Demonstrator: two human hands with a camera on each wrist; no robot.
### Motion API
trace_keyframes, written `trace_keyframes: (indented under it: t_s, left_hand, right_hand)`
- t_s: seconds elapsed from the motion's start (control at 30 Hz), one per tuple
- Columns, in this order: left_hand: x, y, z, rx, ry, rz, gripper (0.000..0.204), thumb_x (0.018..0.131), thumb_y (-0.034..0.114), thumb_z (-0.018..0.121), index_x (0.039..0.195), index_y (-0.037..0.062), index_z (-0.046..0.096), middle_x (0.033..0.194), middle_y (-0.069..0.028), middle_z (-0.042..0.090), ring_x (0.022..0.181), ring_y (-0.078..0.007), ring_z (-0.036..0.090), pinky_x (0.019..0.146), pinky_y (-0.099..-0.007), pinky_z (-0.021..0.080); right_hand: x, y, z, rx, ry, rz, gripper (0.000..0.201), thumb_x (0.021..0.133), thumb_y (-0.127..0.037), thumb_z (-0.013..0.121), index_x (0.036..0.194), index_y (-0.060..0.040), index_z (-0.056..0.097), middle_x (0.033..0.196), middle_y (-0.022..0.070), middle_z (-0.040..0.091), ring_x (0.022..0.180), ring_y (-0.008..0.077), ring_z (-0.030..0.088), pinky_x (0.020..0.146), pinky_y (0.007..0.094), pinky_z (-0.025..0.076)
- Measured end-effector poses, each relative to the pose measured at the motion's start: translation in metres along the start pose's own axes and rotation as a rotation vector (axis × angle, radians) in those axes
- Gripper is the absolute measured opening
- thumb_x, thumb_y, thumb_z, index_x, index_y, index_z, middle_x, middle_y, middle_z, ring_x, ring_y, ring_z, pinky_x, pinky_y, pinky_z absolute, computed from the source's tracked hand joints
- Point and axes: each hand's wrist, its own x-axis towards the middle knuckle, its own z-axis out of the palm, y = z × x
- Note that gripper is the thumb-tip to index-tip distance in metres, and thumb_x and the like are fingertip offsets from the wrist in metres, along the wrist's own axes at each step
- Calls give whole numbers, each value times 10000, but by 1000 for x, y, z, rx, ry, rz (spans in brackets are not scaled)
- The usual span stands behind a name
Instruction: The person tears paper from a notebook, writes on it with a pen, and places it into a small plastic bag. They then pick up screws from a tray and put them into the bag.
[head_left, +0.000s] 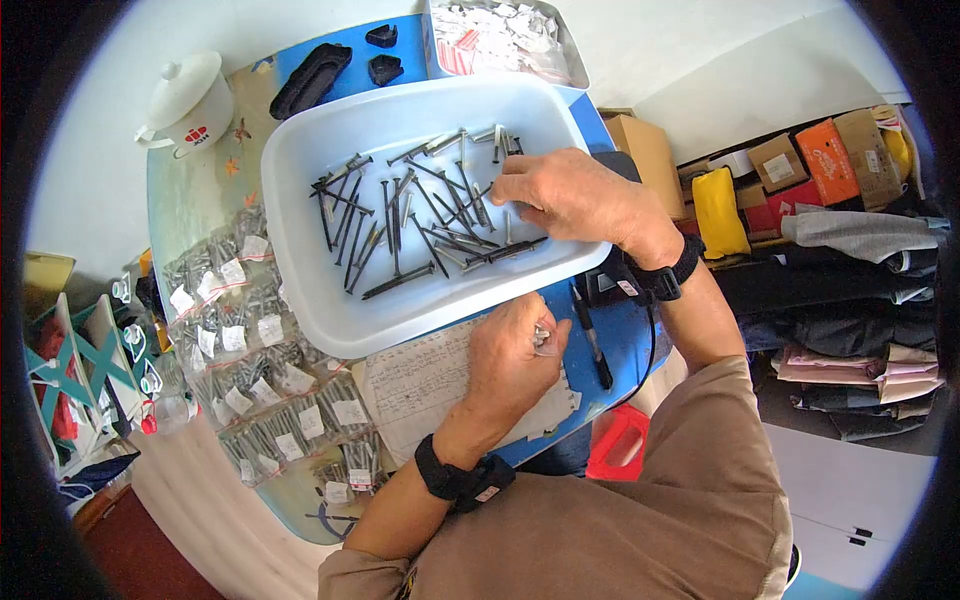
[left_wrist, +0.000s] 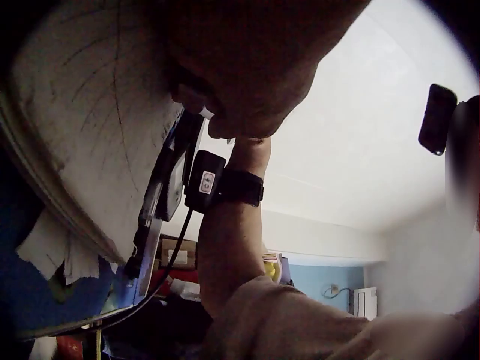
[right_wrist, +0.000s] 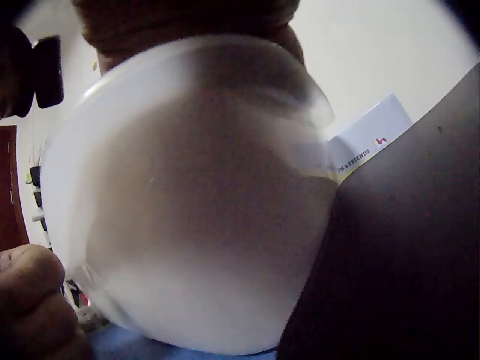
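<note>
A: Where are the screws (head_left: 388, 215)?
B: Loose in the tub (head_left: 315, 280), presumably for containment.
A: Grip status?
B: Left hand (head_left: 512, 350): curled around something shiny (head_left: 543, 336), likely retaining it. Right hand (head_left: 585, 198): over the tub; cannot tell whether it pinches screws.

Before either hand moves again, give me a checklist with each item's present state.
1. Right hand positioned over the white tub: ok.
2. Right fingertips gripping a screw: cannot tell; the hand hides them.
3. Left hand free: not ok, it grips a small pale object.
4. Dark screws lined up in the tub: not ok, many lie crisscrossed.
5. Handwritten notebook page uncovered: not ok, the left hand and forearm cover part.
6. Pen clear of both hands: ok.
</note>
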Motion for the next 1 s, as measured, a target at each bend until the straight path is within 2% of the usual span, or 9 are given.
trace_keyframes:
  t_s: [0.07, 0.13, 0.27, 0.33, 0.53, 0.63, 0.73, 0.87, 1.0]
  left_hand:
    - [0, 0, -1, 2, -15, -6, 285, 746, 27, 815, 743, 63, 533, 662, -117, 594, 571, -282, 589, 535, -359, 447]
    - [0, 1, 0, -4, -9, -2, 284, 748, 30, 815, 744, 64, 533, 662, -117, 594, 570, -281, 588, 535, -358, 447]
    - [0, 0, 0, 16, -9, 2, 284, 750, 38, 816, 742, 66, 533, 662, -115, 594, 570, -278, 588, 536, -356, 448]
    - [0, 1, 0, 8, -6, -5, 284, 751, 37, 816, 740, 66, 534, 660, -115, 594, 570, -276, 589, 535, -356, 448]
    - [1, 1, 0, 15, -4, 9, 285, 755, 31, 811, 731, 65, 529, 658, -115, 590, 571, -270, 590, 534, -352, 447]
    - [1, 3, -1, 6, -7, -5, 285, 757, 32, 810, 731, 64, 528, 659, -116, 586, 573, -275, 591, 535, -354, 448]
    - [1, 2, -1, -9, -15, -25, 284, 758, 34, 809, 733, 63, 528, 661, -117, 582, 577, -282, 594, 536, -357, 450]
    - [1, 1, -2, 4, -25, -5, 280, 760, 32, 806, 740, 61, 528, 663, -117, 579, 581, -287, 598, 537, -358, 452]
    - [1, 0, -2, 4, -21, 2, 280, 760, 35, 805, 744, 61, 527, 666, -119, 580, 585, -288, 601, 536, -359, 453]
  right_hand:
    - [1, -1, -1, 32, 20, -3, 160, 736, 10, 683, 875, -50, 634, 883, 113, 640, 831, 374, 650, 697, 462, 498]
    - [1, -4, -11, -3, -163, -12, 167, 766, 8, 694, 917, -55, 660, 880, 97, 650, 817, 347, 664, 711, 434, 514]
    - [-1, -1, -12, 23, -176, -13, 155, 777, 11, 679, 919, -44, 650, 854, 110, 645, 803, 352, 661, 712, 446, 515]
    - [-2, 2, -7, -101, 20, 4, 165, 760, 19, 674, 916, -30, 648, 903, 119, 653, 810, 342, 659, 706, 433, 519]
    - [10, 11, -14, -327, 119, -11, 228, 706, 25, 675, 929, -21, 673, 948, 122, 641, 956, 335, 635, 828, 429, 513]
    - [15, 18, -15, -351, 180, -72, 170, 725, 16, 657, 886, -22, 694, 945, 131, 672, 917, 342, 668, 818, 435, 536]
    - [20, 15, -17, -438, 60, -53, 158, 733, 9, 656, 872, -46, 707, 964, 103, 673, 976, 297, 647, 882, 412, 507]
    - [21, 25, -12, -407, 97, -96, 153, 736, 25, 680, 874, -41, 681, 907, 76, 630, 952, 275, 603, 896, 384, 485]
    - [20, 24, -11, -401, 41, -103, 104, 754, -5, 703, 845, -47, 679, 885, 69, 613, 917, 259, 601, 894, 385, 478]
